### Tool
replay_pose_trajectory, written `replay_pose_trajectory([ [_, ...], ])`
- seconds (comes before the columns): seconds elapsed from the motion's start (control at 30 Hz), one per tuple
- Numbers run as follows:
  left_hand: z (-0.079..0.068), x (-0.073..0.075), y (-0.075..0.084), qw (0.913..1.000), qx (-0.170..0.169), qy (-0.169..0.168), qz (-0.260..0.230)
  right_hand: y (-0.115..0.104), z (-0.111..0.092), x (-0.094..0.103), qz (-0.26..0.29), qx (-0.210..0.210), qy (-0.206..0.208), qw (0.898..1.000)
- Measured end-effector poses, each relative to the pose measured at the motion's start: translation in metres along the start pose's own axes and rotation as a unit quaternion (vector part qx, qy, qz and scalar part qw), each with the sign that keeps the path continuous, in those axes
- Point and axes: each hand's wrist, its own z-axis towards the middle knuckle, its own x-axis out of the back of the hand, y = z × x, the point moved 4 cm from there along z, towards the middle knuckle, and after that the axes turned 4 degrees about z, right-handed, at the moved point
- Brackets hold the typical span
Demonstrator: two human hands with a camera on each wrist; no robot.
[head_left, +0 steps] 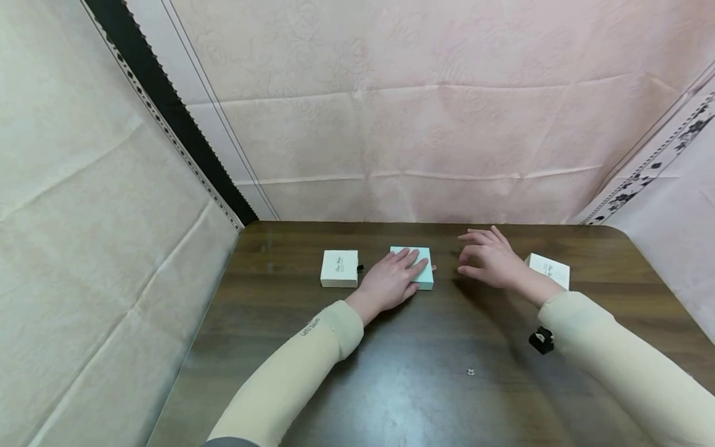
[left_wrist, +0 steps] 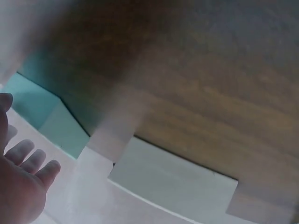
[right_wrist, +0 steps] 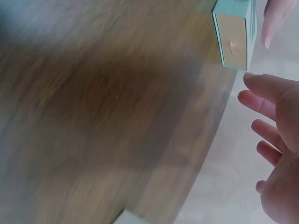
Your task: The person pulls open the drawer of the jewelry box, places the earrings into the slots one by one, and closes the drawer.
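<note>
In the head view, a mint-green box (head_left: 424,280) lies near the table's far edge. My left hand (head_left: 388,280) rests across its top with fingers extended. The right wrist view shows the end of this box, a beige drawer front (right_wrist: 232,41) with a small pull tab. To its right, my right hand (head_left: 491,257) hovers above the table with loosely bent fingers and holds nothing. A white box (head_left: 339,268) with a black tab (head_left: 360,268) sits left of the green one. Behind my right wrist, another white box (head_left: 550,268) is partly hidden.
A small shiny piece (head_left: 470,371) lies on the brown wooden table (head_left: 402,397), nearer to me than the boxes. Pale cloth (head_left: 391,136) hangs behind the table and along both sides. A black device (head_left: 541,340) is strapped at my right wrist.
</note>
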Motion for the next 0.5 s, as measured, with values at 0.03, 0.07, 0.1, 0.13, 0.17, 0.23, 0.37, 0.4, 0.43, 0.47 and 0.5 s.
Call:
replay_pose_trajectory([
  [0.03, -0.001, 0.002, 0.0, 1.0, 0.001, -0.001, -0.001, 0.001, -0.003, 0.003, -0.001, -0.003, -0.001, 1.0],
  [0.07, -0.001, 0.003, -0.001, 1.0, 0.003, -0.004, -0.002, 0.003, -0.006, 0.006, -0.003, -0.005, -0.002, 1.0],
  [0.1, -0.002, 0.004, -0.001, 1.0, 0.004, -0.008, -0.003, 0.005, -0.009, 0.009, -0.003, -0.006, -0.002, 1.0],
  [0.13, -0.003, 0.006, -0.002, 0.9999, 0.006, -0.01, -0.004, 0.006, -0.012, 0.011, -0.004, -0.011, -0.005, 1.0],
  [0.17, -0.004, 0.007, -0.002, 0.9999, 0.007, -0.013, -0.005, 0.008, -0.015, 0.014, -0.005, -0.012, -0.003, 1.0],
  [0.23, -0.006, 0.008, -0.003, 0.9998, 0.008, -0.018, -0.006, 0.012, -0.02, 0.02, -0.01, -0.011, 0.003, 1.0],
  [0.37, -0.011, 0.011, -0.005, 0.9997, 0.007, -0.021, -0.008, 0.018, -0.033, 0.031, -0.018, -0.017, 0.015, 1.0],
  [0.4, -0.012, 0.012, -0.005, 0.9997, 0.007, -0.021, -0.009, 0.02, -0.035, 0.034, -0.018, -0.022, 0.015, 0.999],
  [0.43, -0.014, 0.013, -0.006, 0.9996, 0.007, -0.023, -0.01, 0.022, -0.038, 0.036, -0.017, -0.028, 0.014, 0.999],
  [0.47, -0.016, 0.015, -0.006, 0.9996, 0.007, -0.025, -0.013, 0.025, -0.041, 0.039, -0.017, -0.034, 0.012, 0.999],
  [0.5, -0.018, 0.016, -0.006, 0.9995, 0.006, -0.026, -0.015, 0.027, -0.045, 0.041, -0.02, -0.039, 0.012, 0.999],
])
